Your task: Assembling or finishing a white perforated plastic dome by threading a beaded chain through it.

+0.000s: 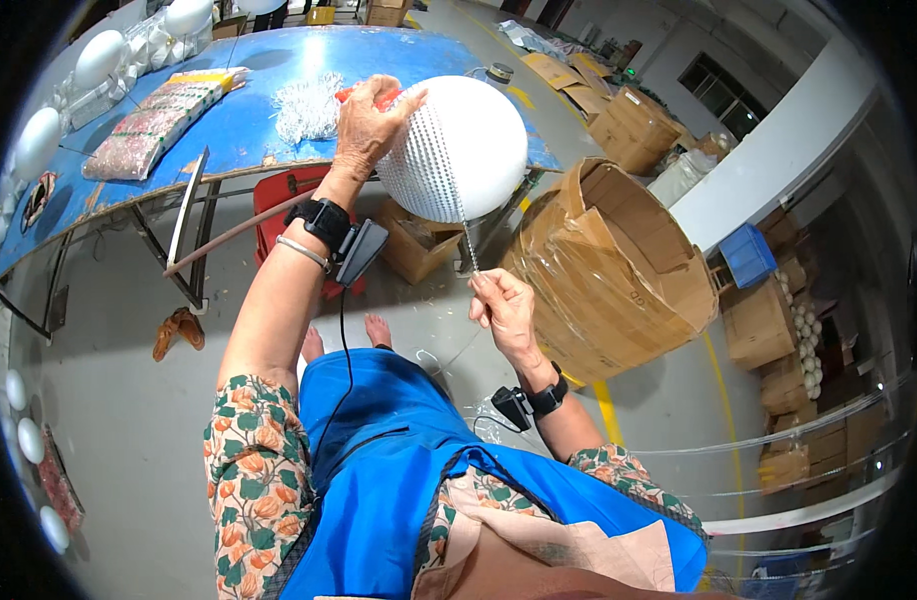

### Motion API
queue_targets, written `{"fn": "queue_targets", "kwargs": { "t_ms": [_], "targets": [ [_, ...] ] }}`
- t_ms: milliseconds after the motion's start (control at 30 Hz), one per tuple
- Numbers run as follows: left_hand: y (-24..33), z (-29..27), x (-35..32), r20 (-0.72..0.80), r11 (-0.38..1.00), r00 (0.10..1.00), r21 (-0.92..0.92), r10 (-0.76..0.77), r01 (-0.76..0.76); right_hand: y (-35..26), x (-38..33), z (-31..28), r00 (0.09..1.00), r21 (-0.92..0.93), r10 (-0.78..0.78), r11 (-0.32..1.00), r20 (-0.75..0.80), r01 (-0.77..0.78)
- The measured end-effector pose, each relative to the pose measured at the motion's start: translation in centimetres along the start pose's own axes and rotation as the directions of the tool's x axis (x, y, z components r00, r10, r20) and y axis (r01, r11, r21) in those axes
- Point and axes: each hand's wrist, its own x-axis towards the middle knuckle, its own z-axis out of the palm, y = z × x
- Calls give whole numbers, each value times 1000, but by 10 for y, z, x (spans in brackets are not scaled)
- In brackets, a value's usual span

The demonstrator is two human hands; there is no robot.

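My right hand (pixel 509 312) is pinching the string (pixel 471 250), its length running away from me to the white ball (pixel 494 145) by the worktop (pixel 249 115) edge. My left hand (pixel 367 130) is sitting nearer, touching the ball's left side; can't tell whether it's gripping the red thing (pixel 387 97).

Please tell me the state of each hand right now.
Left hand: closed around a red item, at the white ball's edge.
Right hand: closed, pinching a beaded strand.
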Motion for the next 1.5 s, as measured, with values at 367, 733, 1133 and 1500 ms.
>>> {"fn": "queue_targets", "kwargs": {
  "t_ms": [367,733,1133,1500],
  "targets": [
    [-39,-9,-14,215,946,930,65,298,-318,6,29,0,999,40,-29,999,-22,29],
    [-10,-9,-13,210,935,978,-347,-1,75,-21,7,8,997,49,-66,997,36,64],
    [-5,-12,-15,61,994,998,-109,16,-9,-62,0,16,985,8,-164,987,52,163],
    [7,-13,-15,-14,977,999,-208,-42,38,-50,8,18,984,8,-167,986,61,167]
  ]
}}
